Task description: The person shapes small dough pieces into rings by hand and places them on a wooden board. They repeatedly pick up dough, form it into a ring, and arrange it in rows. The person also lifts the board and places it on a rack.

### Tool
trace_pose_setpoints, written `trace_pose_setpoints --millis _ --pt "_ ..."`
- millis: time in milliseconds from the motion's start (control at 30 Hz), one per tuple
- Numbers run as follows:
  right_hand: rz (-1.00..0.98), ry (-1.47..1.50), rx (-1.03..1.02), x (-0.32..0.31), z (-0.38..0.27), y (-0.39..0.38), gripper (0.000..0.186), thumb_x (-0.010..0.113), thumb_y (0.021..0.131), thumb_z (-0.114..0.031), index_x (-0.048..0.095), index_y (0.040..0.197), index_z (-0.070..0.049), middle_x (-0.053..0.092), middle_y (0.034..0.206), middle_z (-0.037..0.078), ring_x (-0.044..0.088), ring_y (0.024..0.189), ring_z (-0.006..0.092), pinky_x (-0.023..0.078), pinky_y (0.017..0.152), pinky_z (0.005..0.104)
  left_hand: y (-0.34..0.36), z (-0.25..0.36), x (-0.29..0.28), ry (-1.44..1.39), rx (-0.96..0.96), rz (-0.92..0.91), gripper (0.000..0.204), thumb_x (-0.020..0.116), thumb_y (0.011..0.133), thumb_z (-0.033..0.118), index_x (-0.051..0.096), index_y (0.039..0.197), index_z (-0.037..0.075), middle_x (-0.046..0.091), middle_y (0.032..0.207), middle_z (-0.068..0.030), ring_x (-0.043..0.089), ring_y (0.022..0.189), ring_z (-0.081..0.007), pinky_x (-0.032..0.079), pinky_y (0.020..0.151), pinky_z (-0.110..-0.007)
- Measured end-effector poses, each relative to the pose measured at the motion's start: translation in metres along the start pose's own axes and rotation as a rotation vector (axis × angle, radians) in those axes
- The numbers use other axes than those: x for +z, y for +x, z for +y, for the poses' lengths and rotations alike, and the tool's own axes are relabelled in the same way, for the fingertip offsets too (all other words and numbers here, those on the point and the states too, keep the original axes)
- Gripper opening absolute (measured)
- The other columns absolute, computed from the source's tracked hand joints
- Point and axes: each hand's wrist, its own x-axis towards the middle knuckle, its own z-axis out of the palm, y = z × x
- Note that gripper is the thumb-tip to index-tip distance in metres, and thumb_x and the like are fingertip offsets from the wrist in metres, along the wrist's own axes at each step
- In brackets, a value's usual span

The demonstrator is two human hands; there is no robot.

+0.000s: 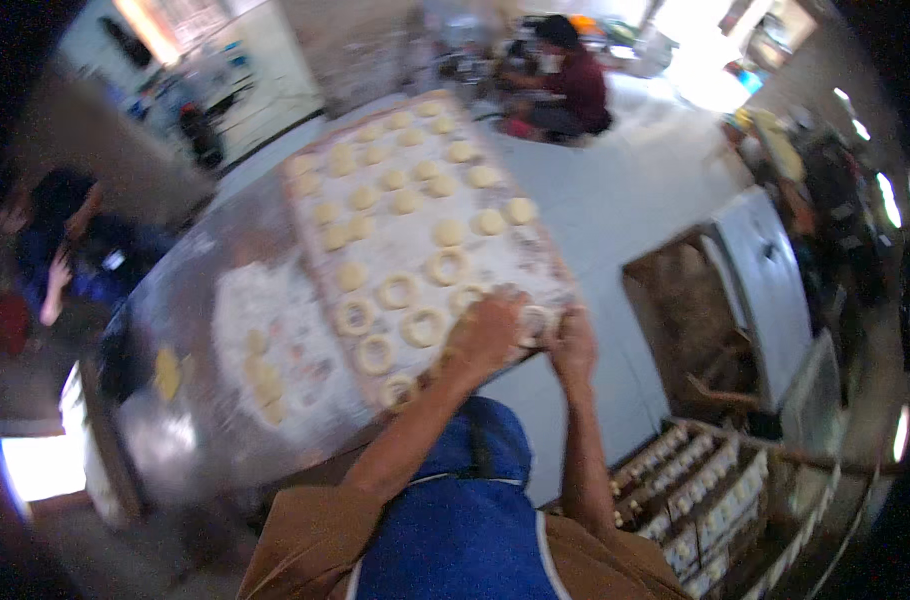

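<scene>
A floured board (300,215) carries several pale dough discs (448,232) and dough rings (397,291), resting partly on a metal table (195,430). My left hand (485,330) is over the board's near right part, among the rings, its fingers blurred. My right hand (572,345) is at the board's near right corner, fingers curled beside a pale ring-like piece (533,325); what they grip is unclear. Flattened dough pieces (265,380) lie on a floury patch of the metal table.
A person in dark clothes (65,240) is at the left; another in maroon (575,90) sits low at the back. Right are an open metal box or cabinet (765,300) and a rack with rows of small pieces (760,445). A motorbike-like dark object (200,130) stands back left.
</scene>
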Motion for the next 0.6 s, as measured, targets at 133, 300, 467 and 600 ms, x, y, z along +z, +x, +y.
trace_pose_setpoints --millis 133,300,467,600 --pt "0.168 -0.05 -0.271 0.006 0.011 -0.004 0.041 0.071 0.086 -0.016 0.055 0.121 -0.002 0.063 0.089 0.013 0.063 0.081 0.0297 0.05 0.072 0.0374 -0.083 -0.036 -0.058 0.071 -0.159 0.231 0.035 0.068 0.082 0.024 0.063 0.11 0.003 0.062 0.107 -0.0169 0.058 0.105 -0.0346 0.046 0.092 -0.047" --pt "0.06 0.167 -0.009 -0.001 -0.058 -0.028 0.038 0.069 0.084 -0.014 0.055 0.116 0.001 0.059 0.087 0.016 0.058 0.076 0.0273 0.048 0.072 0.04 -0.273 -0.119 -0.17 0.582 -0.928 0.547 0.022 0.066 0.087 0.018 0.065 0.1 0.0 0.065 0.1 -0.0193 0.06 0.097 -0.0375 0.045 0.086 -0.047" --pt "-0.144 0.195 -0.241 0.04 -0.142 -0.05 0.034 0.069 0.084 -0.013 0.057 0.114 -0.001 0.058 0.082 0.012 0.056 0.072 0.0268 0.048 0.068 0.0407 -0.368 -0.156 -0.176 0.347 -1.133 0.472 0.026 0.072 0.083 0.018 0.062 0.1 0.002 0.065 0.097 -0.0174 0.061 0.095 -0.0373 0.045 0.085 -0.047" --pt "-0.488 0.288 -0.415 0.074 -0.241 -0.087 0.032 0.07 0.085 -0.015 0.059 0.112 -0.002 0.065 0.091 0.015 0.065 0.083 0.0293 0.051 0.071 0.0412 -0.346 -0.141 -0.187 -0.006 -1.079 0.569 0.028 0.076 0.081 0.014 0.061 0.099 0.0 0.068 0.092 -0.0131 0.065 0.089 -0.0267 0.05 0.084 -0.039"
